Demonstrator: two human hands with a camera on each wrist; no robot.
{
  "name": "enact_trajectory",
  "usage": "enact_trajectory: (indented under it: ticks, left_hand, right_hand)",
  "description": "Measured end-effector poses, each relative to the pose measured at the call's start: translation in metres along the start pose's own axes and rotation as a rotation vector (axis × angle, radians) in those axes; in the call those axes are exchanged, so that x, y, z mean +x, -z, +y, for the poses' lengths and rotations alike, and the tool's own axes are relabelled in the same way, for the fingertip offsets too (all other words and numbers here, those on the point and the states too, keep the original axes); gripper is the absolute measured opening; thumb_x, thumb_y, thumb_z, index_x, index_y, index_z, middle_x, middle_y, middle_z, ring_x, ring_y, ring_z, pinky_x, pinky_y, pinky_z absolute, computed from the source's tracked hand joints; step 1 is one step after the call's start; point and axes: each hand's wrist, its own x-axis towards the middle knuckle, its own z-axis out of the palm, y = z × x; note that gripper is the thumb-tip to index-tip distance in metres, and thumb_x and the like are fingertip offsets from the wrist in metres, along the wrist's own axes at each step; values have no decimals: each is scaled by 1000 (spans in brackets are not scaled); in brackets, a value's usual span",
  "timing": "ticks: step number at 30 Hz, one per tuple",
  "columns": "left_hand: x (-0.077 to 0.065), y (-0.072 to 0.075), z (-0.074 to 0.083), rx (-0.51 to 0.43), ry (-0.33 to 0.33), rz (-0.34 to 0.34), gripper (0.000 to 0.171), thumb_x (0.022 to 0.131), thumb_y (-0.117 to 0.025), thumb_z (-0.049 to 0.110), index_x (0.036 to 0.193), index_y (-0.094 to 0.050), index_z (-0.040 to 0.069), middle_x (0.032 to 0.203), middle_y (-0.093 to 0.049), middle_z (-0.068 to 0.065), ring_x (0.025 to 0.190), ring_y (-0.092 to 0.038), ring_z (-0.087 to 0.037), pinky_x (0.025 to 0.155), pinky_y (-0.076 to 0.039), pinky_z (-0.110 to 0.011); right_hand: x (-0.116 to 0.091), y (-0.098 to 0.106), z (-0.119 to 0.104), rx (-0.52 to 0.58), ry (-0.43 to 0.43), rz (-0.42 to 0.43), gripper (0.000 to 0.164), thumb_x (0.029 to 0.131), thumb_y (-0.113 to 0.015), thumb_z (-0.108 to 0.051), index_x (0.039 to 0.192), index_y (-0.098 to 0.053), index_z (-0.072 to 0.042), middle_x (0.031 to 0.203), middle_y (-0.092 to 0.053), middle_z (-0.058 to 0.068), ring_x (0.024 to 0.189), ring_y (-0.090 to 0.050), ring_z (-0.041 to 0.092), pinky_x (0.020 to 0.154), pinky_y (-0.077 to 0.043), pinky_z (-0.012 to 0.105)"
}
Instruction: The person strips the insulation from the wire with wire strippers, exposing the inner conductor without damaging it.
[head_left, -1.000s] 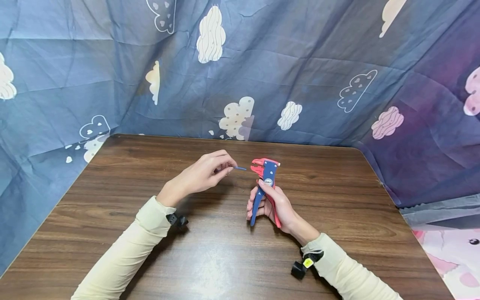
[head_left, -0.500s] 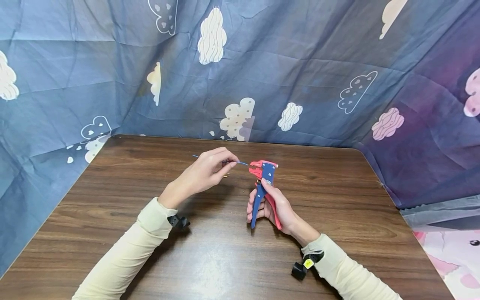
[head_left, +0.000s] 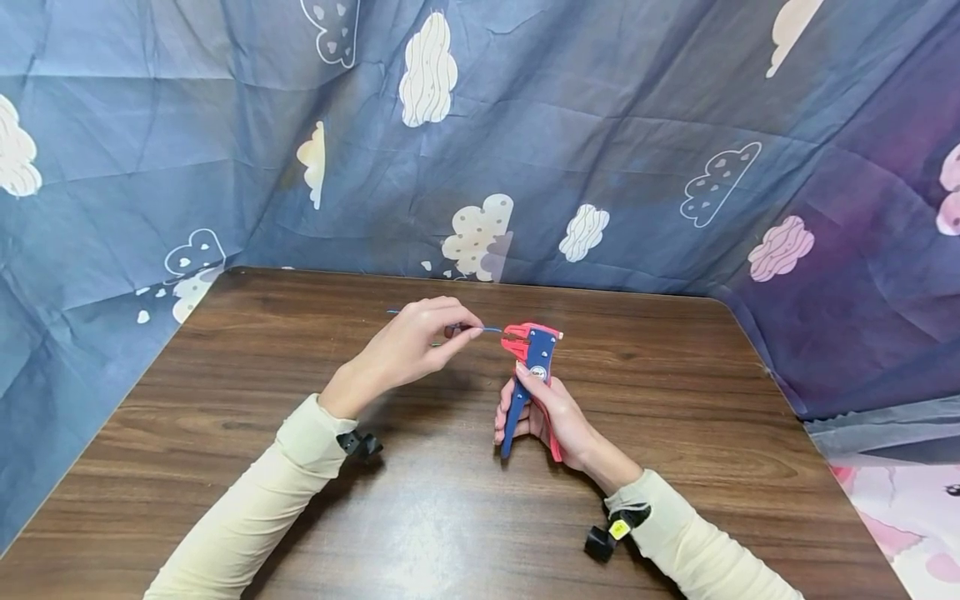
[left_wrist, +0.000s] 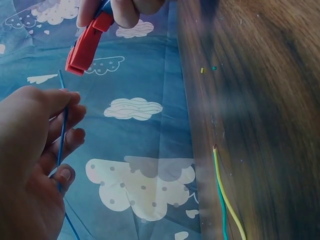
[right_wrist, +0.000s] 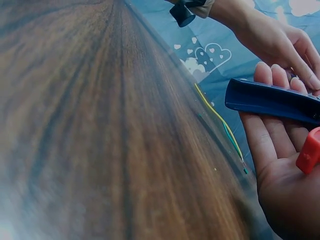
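Pinching a blue wire (left_wrist: 62, 134), left hand (head_left: 412, 343) points it to three o'clock; right hand (head_left: 564, 413) grips a tool (head_left: 539, 352), mouth facing nine.

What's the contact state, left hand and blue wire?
Touching. The left wrist view shows the left hand pinching the blue wire near its upper end.

You can make out no lettering: the round badge (head_left: 537, 373) on your pliers (head_left: 541, 343) and the yellow sticker (head_left: 619, 529) by your right cuff (head_left: 651, 498) bear marks too small to read.
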Motion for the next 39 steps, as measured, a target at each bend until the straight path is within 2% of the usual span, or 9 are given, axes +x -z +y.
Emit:
enact_trajectory:
  ticks: [8,15,18,26,32,39]
  left_hand:
    - [0,-2,3,49,-33,-40,11,105,-73,21,108,-82,18,97,-75,7,82,-68,-13,77,-55,-28]
    - [1,1,11,134,-42,-52,11,106,-72,25,108,-83,21,92,-71,10,82,-63,-10,75,-54,-28]
    - [1,2,13,130,-49,-57,12,106,-72,24,108,-83,20,93,-71,9,83,-64,-12,76,-54,-27]
    - [2,3,13,44,-82,-86,12,106,-70,19,107,-82,14,96,-73,5,88,-63,-8,82,-56,-26]
    - [2,4,14,51,-106,-91,11,105,-70,17,106,-81,15,94,-71,6,88,-62,-9,83,-55,-27]
    - [2,4,15,63,-130,-79,12,105,-69,18,103,-80,15,93,-69,7,88,-60,-9,83,-53,-26]
  right_hand:
    - [-1,-1,1,-7,-4,-2,52,118,-36,-44,99,-63,-3,86,-77,7,78,-80,22,79,-67,42]
    - [0,-1,2,-12,-8,-22,56,119,-34,-46,97,-61,-2,89,-78,9,80,-81,23,80,-67,42]
    - [0,-2,1,-9,-7,-42,58,119,-31,-47,97,-60,-1,91,-78,10,83,-81,24,82,-67,43]
    - [-1,-3,-1,20,21,-92,60,120,-26,-45,94,-57,-1,88,-73,10,86,-80,23,86,-67,44]
    - [-1,-4,-3,18,28,-90,55,119,-26,-42,96,-54,-2,83,-66,8,74,-75,22,77,-66,41]
    - [-3,-8,-6,-9,37,-80,50,119,-30,-41,94,-53,-4,79,-64,6,67,-72,23,70,-66,43]
